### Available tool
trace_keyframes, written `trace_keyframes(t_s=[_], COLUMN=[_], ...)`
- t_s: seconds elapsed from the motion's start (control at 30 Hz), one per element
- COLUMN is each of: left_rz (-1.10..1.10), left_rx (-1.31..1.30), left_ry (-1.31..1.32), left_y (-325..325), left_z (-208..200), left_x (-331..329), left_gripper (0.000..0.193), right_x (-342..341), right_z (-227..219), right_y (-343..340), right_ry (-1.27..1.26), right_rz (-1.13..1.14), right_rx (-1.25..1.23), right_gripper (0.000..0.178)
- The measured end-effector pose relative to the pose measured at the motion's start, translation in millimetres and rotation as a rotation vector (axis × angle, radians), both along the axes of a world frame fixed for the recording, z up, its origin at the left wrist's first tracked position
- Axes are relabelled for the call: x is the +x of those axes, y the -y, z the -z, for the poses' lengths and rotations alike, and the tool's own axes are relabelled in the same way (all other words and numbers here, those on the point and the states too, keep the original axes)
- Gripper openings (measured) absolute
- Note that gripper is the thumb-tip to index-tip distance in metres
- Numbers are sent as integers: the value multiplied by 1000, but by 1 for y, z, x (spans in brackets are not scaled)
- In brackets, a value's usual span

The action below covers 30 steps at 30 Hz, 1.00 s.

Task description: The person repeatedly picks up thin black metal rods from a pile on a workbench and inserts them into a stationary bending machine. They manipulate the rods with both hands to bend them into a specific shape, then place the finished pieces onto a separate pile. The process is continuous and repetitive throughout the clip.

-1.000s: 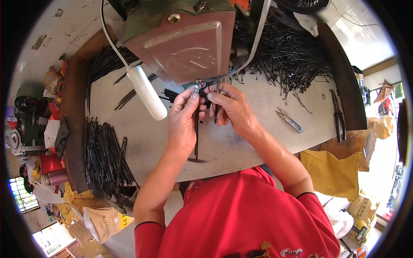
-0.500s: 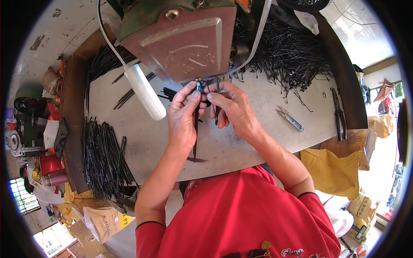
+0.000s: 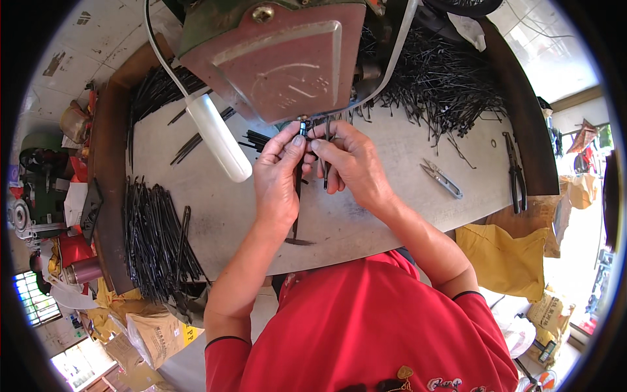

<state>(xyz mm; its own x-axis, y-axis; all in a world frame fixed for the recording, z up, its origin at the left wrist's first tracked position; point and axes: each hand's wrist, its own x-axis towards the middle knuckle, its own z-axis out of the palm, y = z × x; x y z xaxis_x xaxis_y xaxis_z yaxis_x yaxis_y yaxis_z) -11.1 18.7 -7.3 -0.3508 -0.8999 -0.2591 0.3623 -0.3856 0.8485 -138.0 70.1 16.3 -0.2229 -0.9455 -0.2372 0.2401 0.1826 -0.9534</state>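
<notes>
Just below the front of a green and reddish-brown machine head, my two hands meet. My left hand is closed, thumb and fingers pinching the upper end of a long black strap that hangs down toward the table's near edge. At its top, by my thumb, there is a shiny bluish glint. My right hand is closed too, its thumb and forefinger pinching at a small dark part beside that end. A second thin black strip runs through its fingers. The exact contact point under the machine is hard to make out.
A white tube lamp hangs left of my hands. Bundled black straps lie at the left; a tangled heap of thin black strips fills the back right. Thread snips and long pliers lie on the right of the grey table.
Both hands stay together at the strap's end with almost the same grip. The right fingers have shifted very slightly. The view itself has moved a little.
</notes>
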Motion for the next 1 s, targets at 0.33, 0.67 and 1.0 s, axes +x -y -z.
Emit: trace_keyframes(t_s=[0.33,0.67,1.0], left_rz=[52,291,197], left_rx=[-52,44,2], left_ry=[75,221,235], left_y=[4,33,16], left_z=[-8,-23,-24], left_x=[-1,22,18], left_gripper=[30,39,34], right_x=[-5,-17,-21], right_z=[-2,0,-3], right_y=[8,12,13], right_ry=[-221,52,72], right_rz=[-46,-114,-141], right_rx=[-8,58,79], right_gripper=[21,18,21])
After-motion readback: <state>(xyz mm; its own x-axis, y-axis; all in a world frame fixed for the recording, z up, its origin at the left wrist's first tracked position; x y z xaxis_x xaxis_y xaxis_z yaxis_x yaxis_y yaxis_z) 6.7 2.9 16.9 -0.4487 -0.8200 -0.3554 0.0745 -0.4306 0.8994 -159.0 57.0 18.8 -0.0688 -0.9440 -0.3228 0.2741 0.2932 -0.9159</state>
